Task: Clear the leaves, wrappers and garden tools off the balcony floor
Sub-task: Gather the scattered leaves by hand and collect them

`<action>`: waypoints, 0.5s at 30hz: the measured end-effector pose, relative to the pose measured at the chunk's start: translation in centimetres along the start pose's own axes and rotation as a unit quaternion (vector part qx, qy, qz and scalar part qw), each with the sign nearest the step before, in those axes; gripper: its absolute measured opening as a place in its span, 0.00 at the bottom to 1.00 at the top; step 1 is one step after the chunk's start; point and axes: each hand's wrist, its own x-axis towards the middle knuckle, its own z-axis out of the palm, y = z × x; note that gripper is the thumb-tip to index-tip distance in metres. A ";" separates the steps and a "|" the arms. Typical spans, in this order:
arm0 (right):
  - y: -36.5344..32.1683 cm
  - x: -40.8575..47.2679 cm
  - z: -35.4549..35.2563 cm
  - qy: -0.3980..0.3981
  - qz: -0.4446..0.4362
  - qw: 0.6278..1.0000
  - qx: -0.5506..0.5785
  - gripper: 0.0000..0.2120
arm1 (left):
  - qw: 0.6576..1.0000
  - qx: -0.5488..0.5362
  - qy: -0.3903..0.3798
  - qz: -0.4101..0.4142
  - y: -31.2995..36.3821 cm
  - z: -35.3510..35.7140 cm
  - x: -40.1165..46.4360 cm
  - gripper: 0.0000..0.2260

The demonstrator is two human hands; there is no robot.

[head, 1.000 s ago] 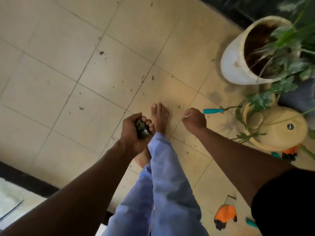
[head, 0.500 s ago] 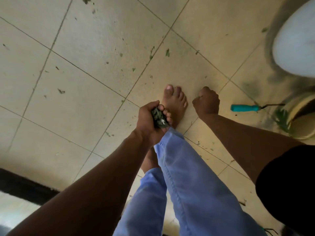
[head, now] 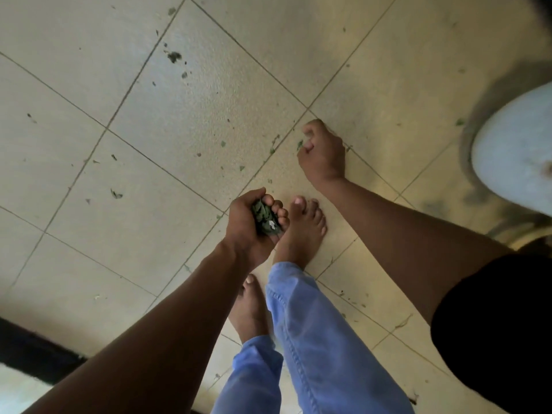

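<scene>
Balcony floor (head: 185, 109) fills nearly everything, pale beige tiles w/ dark grout lines running diagonal. At the right edge a big white pot (head: 513, 150) bulges in, blurred, grimy shadow smeared round its base. Bottom left, a black strip (head: 33, 351) w/ something white past it, can't tell what.

Person is bent over, seen from above: 2 bare arms reach down, blue trouser legs (head: 316, 348) below them, black sleeve (head: 501, 330) on the right arm. 2 bare feet on the tiles, front foot (head: 301, 234) just right of the left hand, back foot (head: 248, 309) partly under the left forearm.

Left hand (head: 248, 225) hangs above the floor, palm turned up-ish, grip closed round a wad of dark green leaves (head: 265, 219), w/ a small white scrap tucked among them. Wad sits between thumb and curled fingers.

Right hand (head: 322, 153) is lower and further out, near a grout crossing, fingers curled under. A small green leaf bit (head: 299, 144) shows at its fingertips; looks pinched but it's tiny, so I can't tell if the grip really has it or only touches it.

Loose leaf scraps (head: 116, 194) still dot the tiles, mostly left and centre: a dark clump (head: 174, 56) up top, green flecks (head: 222, 144) between the 2 hands, thin stems by the lower right grout.
</scene>
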 end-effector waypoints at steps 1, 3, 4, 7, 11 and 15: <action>-0.2 0.8 0.0 -0.011 -0.003 1.000 -0.008 0.11 | 1.000 -0.004 -0.001 -0.001 0.1 0.2 0.1 0.15; -0.3 1.7 0.1 -0.037 -0.018 0.998 -0.037 0.05 | 1.000 -0.011 -0.004 -0.005 0.4 0.6 0.0 0.15; -0.3 2.0 0.0 -0.047 -0.033 0.997 -0.055 0.03 | 1.000 -0.013 -0.003 -0.008 0.6 0.8 -0.1 0.15; -0.7 2.4 -0.1 -0.075 -0.061 0.989 -0.110 0.06 | 1.000 -0.018 0.004 -0.009 1.6 1.3 -0.9 0.15; -2.2 2.4 -1.9 -0.123 -0.016 0.983 -0.132 0.05 | 1.000 -0.018 0.015 0.007 4.1 2.3 -3.9 0.15; -7.4 1.4 -4.4 -0.126 0.039 0.990 -0.049 0.02 | 0.997 -0.061 0.018 0.030 8.9 3.7 -7.5 0.15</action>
